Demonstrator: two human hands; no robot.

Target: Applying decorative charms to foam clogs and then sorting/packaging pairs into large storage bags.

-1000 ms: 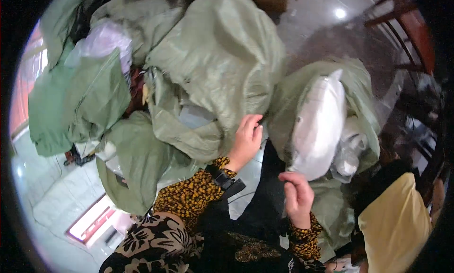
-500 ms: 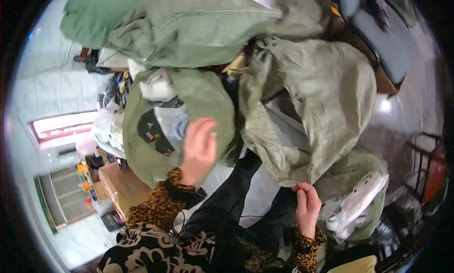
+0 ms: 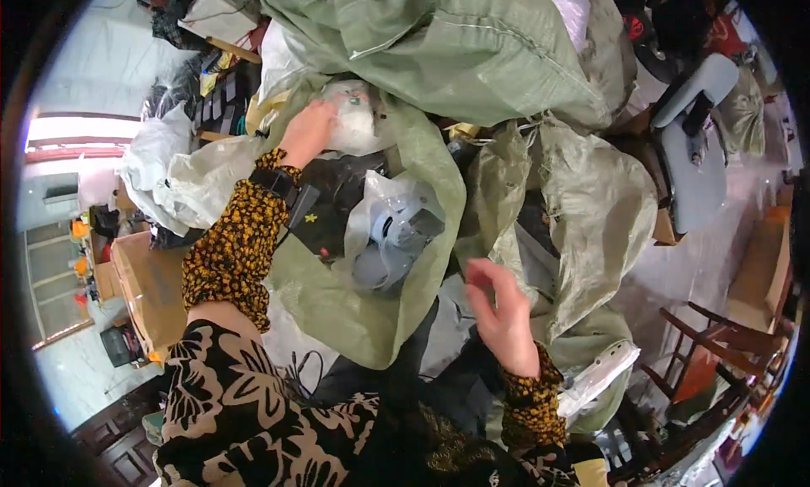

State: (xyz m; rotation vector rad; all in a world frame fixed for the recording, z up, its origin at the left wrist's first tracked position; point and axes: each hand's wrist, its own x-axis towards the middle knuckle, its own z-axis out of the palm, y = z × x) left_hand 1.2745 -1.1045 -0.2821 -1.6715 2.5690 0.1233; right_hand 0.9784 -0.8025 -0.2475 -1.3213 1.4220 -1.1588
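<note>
An open green woven sack [image 3: 439, 192] stands in front of me. Inside lie a white plastic-wrapped bundle [image 3: 354, 120], a black item [image 3: 325, 204] with small coloured marks, and a clear plastic bag [image 3: 392, 234] of grey-blue pieces. My left hand [image 3: 308, 132] reaches to the sack's far left side, its fingers bent against the white bundle; its fingertips are partly hidden. Between this sack and a second open sack [image 3: 591, 200] on the right hovers my right hand [image 3: 504, 322], thumb and fingers apart, holding nothing.
A large full green sack [image 3: 472, 56] lies behind both open ones. White plastic bags [image 3: 190, 175] and a cardboard box [image 3: 160, 276] are at left. To the right are a grey chair [image 3: 696, 158] and a wooden stool [image 3: 709, 343]. A white wrapped item [image 3: 599, 377] lies near my right sleeve.
My left hand has moved away from me to the white bundle at the sack's far side. My right hand has let go of the right sack's rim and opened. The view has shifted left.
</note>
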